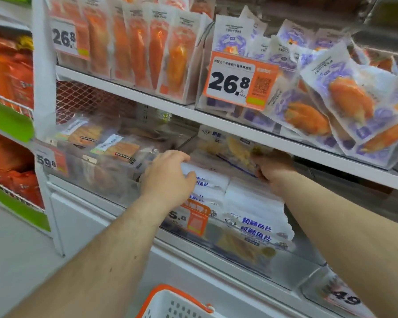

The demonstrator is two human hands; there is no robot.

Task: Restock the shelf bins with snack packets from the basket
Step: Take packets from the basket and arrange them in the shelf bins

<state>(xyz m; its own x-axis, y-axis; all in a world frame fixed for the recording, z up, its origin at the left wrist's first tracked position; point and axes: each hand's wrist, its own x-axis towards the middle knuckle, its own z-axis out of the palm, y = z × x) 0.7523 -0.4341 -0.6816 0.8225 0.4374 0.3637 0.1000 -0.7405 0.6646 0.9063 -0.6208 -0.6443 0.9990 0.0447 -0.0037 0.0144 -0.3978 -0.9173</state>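
Store shelving fills our whole view, white shelves stacked with snack bags and orange price tags, and we're working the lower shelf [216, 255] with its clear-fronted bins.

Both our arms reach into the middle bin [292, 269]. It already has a fat stack of white packets with blue print [257, 216] lying flat, with their long sides running roughly along the shelf's front edge. Our left hand [170, 177] sits on the left end of that stack, fingers lightly bent and pressing down on the top packet, not really wrapped around anything as far as we can tell. Our right hand [271, 168] is deeper in, toward the back of the bin under the upper shelf, with fingers curled on the edge of a yellowish packet [237, 150] that lies up there. It's blurry, so we can't say how firm that grip is.

The basket [170, 304] is down at the bottom edge of our view, white with an orange rim, well below both hands. We can't see whether any packets are left in it.

The key bit for the next move is that the yellowish packet lies just left of our right hand and behind our left, so the right hand is the nearer one to settle it. Our guess is that the left hand holds the stack flat so nothing slides toward the front wall.
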